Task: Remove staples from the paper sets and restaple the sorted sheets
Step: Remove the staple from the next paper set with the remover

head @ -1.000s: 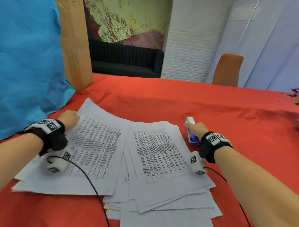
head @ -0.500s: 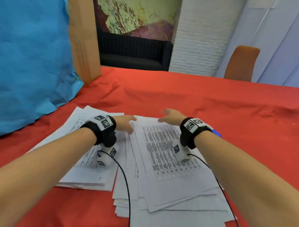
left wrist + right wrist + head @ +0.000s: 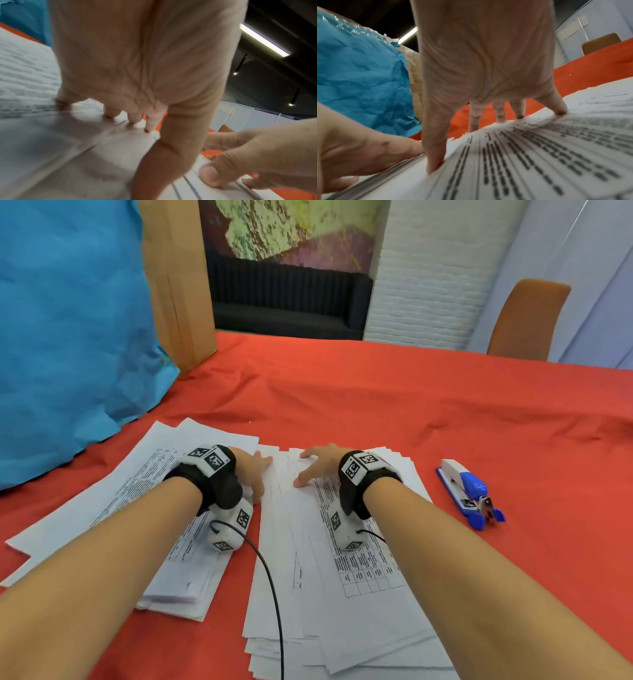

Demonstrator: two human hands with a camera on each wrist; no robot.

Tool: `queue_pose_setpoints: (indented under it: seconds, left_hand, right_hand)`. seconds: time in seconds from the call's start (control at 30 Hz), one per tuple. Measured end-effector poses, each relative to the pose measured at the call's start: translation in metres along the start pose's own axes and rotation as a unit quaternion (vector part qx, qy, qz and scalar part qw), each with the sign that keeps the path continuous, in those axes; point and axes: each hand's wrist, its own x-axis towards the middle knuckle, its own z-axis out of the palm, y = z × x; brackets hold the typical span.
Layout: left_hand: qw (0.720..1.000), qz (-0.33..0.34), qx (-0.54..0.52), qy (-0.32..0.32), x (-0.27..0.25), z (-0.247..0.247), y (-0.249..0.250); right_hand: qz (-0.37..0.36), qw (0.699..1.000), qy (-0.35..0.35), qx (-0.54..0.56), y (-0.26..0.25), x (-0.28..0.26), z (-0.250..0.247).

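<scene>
Two stacks of printed sheets lie on the red tablecloth (image 3: 376, 405): a left stack (image 3: 144, 508) and a looser, fanned right stack (image 3: 359, 604). My left hand (image 3: 255, 474) rests with straight fingers on the far left corner of the right stack; its fingertips (image 3: 149, 128) press the paper. My right hand (image 3: 313, 465) lies spread on the same stack's far edge, with its fingers (image 3: 559, 109) on the top sheet and its thumb (image 3: 435, 165) at the left edge. A blue and white stapler (image 3: 467, 494) lies on the cloth right of the stack, untouched.
A crumpled blue sheet (image 3: 68, 320) covers a tall cardboard box (image 3: 178, 285) at the left. An orange chair (image 3: 524, 320) stands at the table's far side. A black cable (image 3: 270, 594) trails from my left wrist across the papers.
My right hand has left the stapler and moved left onto the right stack. My left hand came off the left stack and now sits beside it at the stack's far edge.
</scene>
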Motion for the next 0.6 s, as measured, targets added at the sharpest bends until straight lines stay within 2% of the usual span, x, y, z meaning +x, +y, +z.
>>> queue_pose_setpoints:
  seconds: [0.07, 0.17, 0.2, 0.3, 0.43, 0.47, 0.53, 0.6]
  left_hand:
    - [0.999, -0.006, -0.013, 0.040, -0.002, -0.003, 0.009]
    - [0.994, 0.019, -0.056, 0.097, -0.004, -0.003, 0.025]
    - [0.994, 0.033, -0.036, 0.100, -0.007, -0.001, 0.030]
    - [0.992, 0.004, -0.103, 0.078, -0.020, 0.011, 0.047]
    - [0.984, -0.005, -0.145, 0.102, -0.022, 0.013, 0.044]
    - [0.986, 0.003, -0.134, 0.099, -0.017, 0.011, 0.041]
    - [0.980, 0.018, -0.179, 0.089, -0.014, 0.019, 0.037]
    - [0.971, 0.029, -0.208, 0.116, -0.012, 0.030, 0.034]
  right_hand:
    - [-0.015, 1.000, -0.010, 0.001, 0.006, -0.009, -0.002]
    - [-0.052, 0.998, -0.016, 0.038, 0.020, -0.029, -0.013]
    - [-0.060, 0.995, 0.000, 0.082, 0.028, -0.037, -0.016]
    - [-0.039, 0.983, 0.053, 0.171, 0.061, -0.059, -0.013]
    - [0.010, 0.989, -0.013, 0.146, 0.086, -0.077, 0.020]
    - [0.015, 0.991, -0.009, 0.135, 0.087, -0.076, 0.025]
    - [0.022, 0.994, -0.003, 0.108, 0.084, -0.071, 0.029]
    - [0.030, 0.997, -0.004, 0.072, 0.079, -0.065, 0.030]
